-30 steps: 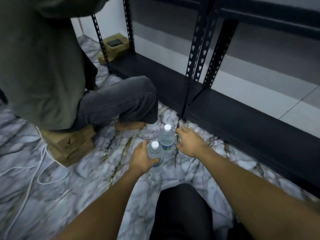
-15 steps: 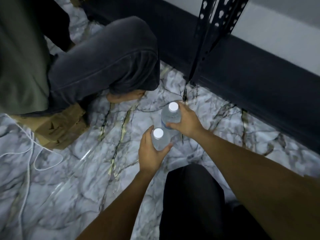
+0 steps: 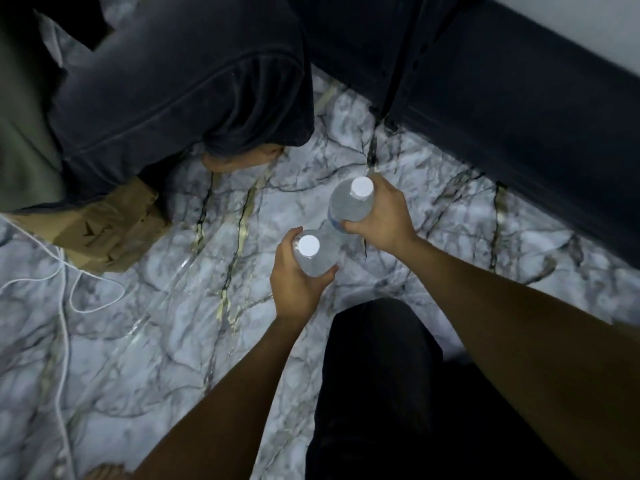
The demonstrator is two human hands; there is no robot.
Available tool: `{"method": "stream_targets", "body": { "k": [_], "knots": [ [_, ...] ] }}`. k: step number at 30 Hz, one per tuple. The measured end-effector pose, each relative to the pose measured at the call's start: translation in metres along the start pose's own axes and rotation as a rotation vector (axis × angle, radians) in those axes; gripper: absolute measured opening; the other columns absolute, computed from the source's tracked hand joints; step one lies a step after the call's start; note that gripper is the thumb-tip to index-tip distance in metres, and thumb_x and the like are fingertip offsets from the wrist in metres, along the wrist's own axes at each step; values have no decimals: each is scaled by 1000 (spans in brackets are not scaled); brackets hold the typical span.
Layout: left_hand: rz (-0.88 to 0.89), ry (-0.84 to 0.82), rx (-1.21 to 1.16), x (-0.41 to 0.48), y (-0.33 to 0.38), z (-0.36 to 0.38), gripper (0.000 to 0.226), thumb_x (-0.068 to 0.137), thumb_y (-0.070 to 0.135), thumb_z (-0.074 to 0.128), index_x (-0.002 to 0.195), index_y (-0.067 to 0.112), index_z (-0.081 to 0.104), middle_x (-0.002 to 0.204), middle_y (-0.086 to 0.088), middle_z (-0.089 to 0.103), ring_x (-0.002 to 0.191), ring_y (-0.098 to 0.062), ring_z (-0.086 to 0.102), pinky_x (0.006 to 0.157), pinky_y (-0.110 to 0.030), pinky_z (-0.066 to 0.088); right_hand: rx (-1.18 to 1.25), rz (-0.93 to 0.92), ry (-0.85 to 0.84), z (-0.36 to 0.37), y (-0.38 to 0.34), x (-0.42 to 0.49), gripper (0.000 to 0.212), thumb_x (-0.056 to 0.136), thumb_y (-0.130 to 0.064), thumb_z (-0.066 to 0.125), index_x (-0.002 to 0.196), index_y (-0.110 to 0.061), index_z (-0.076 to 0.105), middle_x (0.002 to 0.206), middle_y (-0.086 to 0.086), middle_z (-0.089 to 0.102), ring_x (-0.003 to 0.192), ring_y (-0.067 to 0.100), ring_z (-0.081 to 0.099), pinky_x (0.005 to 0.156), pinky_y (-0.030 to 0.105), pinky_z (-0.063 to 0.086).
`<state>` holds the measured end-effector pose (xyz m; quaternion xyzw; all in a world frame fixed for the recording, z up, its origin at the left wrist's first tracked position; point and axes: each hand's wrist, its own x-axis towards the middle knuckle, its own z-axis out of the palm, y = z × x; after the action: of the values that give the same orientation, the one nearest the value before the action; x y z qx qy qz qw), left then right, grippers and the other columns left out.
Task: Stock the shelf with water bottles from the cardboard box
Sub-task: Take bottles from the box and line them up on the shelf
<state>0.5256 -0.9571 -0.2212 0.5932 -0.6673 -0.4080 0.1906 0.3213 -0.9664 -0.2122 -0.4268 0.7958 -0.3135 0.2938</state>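
Two clear water bottles with white caps are seen from above over the marble floor. My left hand grips the nearer bottle around its body. The farther bottle is held by my right hand, fingers curled round its right side. The two bottles almost touch. The black bottom board of the shelf runs across the upper right, behind the bottles, with a black upright post at its front. The cardboard box lies at the left, partly under a seated person.
Another person's bent leg in grey jeans and bare foot fill the upper left, close to the bottles. A white cable trails over the floor at left. My own dark knee is just below my hands.
The view has tilted down and closer to the floor. Both hands have closed round the bottles and lifted them slightly; one second ago the right hand was only beside its bottle.
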Motion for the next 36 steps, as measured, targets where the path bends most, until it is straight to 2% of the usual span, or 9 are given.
{"method": "stream_targets", "body": {
  "k": [3, 6, 7, 11, 14, 20, 26, 31, 36],
  "knots": [
    [10, -8, 25, 1, 4, -2, 81, 69, 31, 94, 135, 28, 48, 128, 11, 62, 110, -5, 57, 77, -2, 40, 21, 56, 54, -18, 11, -16, 71, 62, -23, 96, 120, -6, 58, 115, 4, 65, 97, 12, 55, 77, 18, 41],
    [57, -39, 66, 4, 15, -3, 76, 69, 32, 93, 131, 28, 50, 124, 8, 65, 110, -15, 63, 80, -21, 49, 23, 103, 112, -43, 19, -35, 70, 64, -23, 95, 121, -6, 58, 112, 0, 64, 96, 8, 53, 72, 12, 38],
    [74, -42, 75, 4, 20, -3, 75, 69, 31, 93, 131, 27, 50, 124, 6, 66, 110, -18, 63, 80, -27, 49, 24, 116, 133, -52, 20, -40, 70, 65, -24, 95, 121, -5, 58, 114, 2, 65, 96, 8, 54, 72, 13, 39],
    [160, -47, 85, 1, 51, -9, 76, 69, 32, 92, 132, 22, 50, 124, 1, 67, 110, -24, 63, 76, -29, 42, 45, 132, 231, -96, 16, -62, 74, 65, -27, 95, 124, -7, 56, 120, 5, 66, 102, 14, 59, 79, 21, 45],
    [251, -58, 53, -4, 89, -16, 77, 68, 37, 92, 130, 24, 48, 122, 2, 67, 109, -24, 63, 79, -34, 47, 60, 98, 306, -133, 5, -80, 74, 65, -28, 95, 124, -8, 55, 115, 0, 63, 101, 16, 60, 82, 28, 50],
    [490, 0, -80, -32, 190, -38, 77, 64, 42, 93, 126, 31, 48, 117, 8, 67, 107, -18, 64, 87, -46, 56, 163, 3, 537, -224, -38, -128, 65, 62, -30, 95, 114, -16, 59, 108, -4, 67, 96, 10, 64, 82, 23, 50],
    [685, 169, -378, -71, 314, -69, 74, 62, 38, 95, 120, 33, 50, 117, 12, 68, 106, -9, 66, 93, -34, 56, 214, -125, 816, -319, -98, -177, 62, 58, -47, 91, 106, -20, 60, 99, -9, 69, 92, 13, 67, 77, 30, 55],
    [823, 158, -473, -90, 417, -98, 75, 58, 42, 94, 119, 32, 51, 114, 12, 70, 104, -9, 69, 93, -42, 58, 235, -191, 972, -405, -153, -206, 57, 61, -42, 92, 104, -21, 62, 93, -15, 65, 87, 5, 64, 68, 10, 45],
    [922, 154, -492, -92, 527, -122, 80, 54, 42, 95, 121, 28, 55, 110, 12, 72, 101, -7, 70, 91, -40, 59, 207, -259, 1025, -498, -214, -208, 52, 62, -43, 90, 103, -24, 64, 92, -16, 66, 84, -5, 62, 61, 5, 42]
  ]
}}
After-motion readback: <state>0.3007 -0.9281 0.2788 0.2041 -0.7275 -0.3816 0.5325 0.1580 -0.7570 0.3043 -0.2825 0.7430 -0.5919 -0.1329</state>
